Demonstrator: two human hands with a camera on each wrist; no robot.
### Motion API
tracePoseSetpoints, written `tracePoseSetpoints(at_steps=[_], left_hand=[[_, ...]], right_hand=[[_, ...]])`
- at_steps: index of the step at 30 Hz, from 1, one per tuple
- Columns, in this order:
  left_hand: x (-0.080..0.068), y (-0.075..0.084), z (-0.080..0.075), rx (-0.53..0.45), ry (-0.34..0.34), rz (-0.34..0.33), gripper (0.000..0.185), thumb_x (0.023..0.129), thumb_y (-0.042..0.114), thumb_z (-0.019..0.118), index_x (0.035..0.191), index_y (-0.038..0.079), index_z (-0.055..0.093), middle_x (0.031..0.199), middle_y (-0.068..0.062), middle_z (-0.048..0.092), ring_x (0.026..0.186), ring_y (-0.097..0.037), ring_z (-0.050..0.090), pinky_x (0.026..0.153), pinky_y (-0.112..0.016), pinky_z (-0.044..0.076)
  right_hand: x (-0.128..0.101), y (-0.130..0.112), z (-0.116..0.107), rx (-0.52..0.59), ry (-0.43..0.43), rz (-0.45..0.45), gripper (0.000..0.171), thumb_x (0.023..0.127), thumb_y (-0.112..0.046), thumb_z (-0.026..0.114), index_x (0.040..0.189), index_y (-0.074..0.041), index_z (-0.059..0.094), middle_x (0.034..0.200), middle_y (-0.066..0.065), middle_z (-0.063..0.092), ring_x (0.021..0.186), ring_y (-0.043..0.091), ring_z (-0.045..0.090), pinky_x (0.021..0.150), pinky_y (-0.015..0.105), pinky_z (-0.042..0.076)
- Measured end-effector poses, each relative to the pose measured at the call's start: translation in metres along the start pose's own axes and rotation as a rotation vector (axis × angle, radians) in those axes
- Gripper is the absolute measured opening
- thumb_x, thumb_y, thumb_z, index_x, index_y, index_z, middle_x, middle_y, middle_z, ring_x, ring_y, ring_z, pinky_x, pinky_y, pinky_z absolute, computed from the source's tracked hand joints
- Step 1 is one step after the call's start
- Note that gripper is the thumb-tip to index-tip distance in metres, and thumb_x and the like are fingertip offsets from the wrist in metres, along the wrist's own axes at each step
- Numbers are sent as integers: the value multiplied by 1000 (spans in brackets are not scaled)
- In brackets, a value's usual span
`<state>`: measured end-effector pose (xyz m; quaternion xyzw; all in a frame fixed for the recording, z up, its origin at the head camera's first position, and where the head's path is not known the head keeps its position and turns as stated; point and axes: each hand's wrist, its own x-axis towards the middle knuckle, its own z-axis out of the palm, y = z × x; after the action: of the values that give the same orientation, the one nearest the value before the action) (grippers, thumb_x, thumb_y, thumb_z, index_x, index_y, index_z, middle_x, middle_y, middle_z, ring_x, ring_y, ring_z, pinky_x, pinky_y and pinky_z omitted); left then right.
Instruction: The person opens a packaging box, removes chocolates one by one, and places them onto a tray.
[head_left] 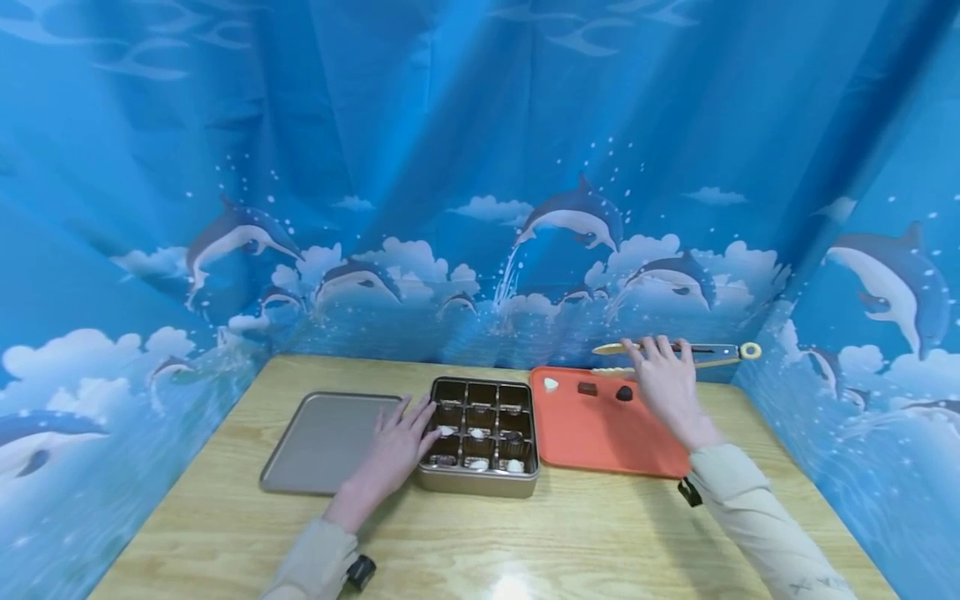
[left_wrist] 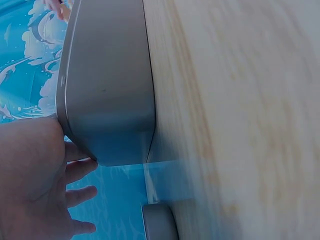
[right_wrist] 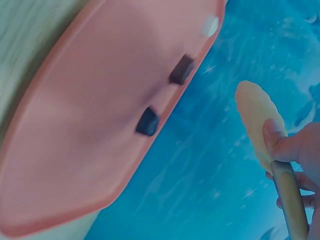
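A metal box [head_left: 474,483] with a divided brown insert stands mid-table, white and dark chocolates in its front compartments. My left hand [head_left: 397,446] rests at the box's left side, fingers spread and fairly straight; the left wrist view shows its fingers by the box corner. My right hand [head_left: 666,385] grips a pair of tongs [right_wrist: 257,112] with pale yellow tips, held over the back of a red tray [head_left: 600,437]. Along that tray's back edge lie a white chocolate [head_left: 551,384], a brown rectangular chocolate [head_left: 587,389] and a dark chocolate [head_left: 624,393]. Nothing shows between the tong tips.
A flat grey-brown metal lid or tray [head_left: 322,442] lies left of the box, partly behind my left hand. The red tray is close to the box's right side. A blue dolphin-print curtain [head_left: 465,167] hangs behind and around the wooden table [head_left: 585,542].
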<state>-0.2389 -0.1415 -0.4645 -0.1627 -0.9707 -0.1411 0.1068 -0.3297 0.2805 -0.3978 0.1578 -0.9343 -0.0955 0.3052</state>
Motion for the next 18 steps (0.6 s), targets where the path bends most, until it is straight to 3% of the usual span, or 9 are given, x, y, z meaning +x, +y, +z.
tracePoseSetpoints(at_steps=[11,18], left_hand=[[-2,-1,-2,-21,-42,-12,64,107,45,45,155,4,36,163,-13,30,152,-41,20,119,-70,14],[-1,-7,-4,-18,-83,-13,74,103,52,46,159,7,28,166,-12,21,153,-42,15,119,-71,11]], right_hand=[[21,-59,-25,4,120,-137,51,85,-21,83,133,-17,66,118,12,66,112,34,55,98,55,42],[34,-106,-43,22,102,-237,59,84,-29,84,137,-19,63,120,7,65,114,30,56,103,54,42]])
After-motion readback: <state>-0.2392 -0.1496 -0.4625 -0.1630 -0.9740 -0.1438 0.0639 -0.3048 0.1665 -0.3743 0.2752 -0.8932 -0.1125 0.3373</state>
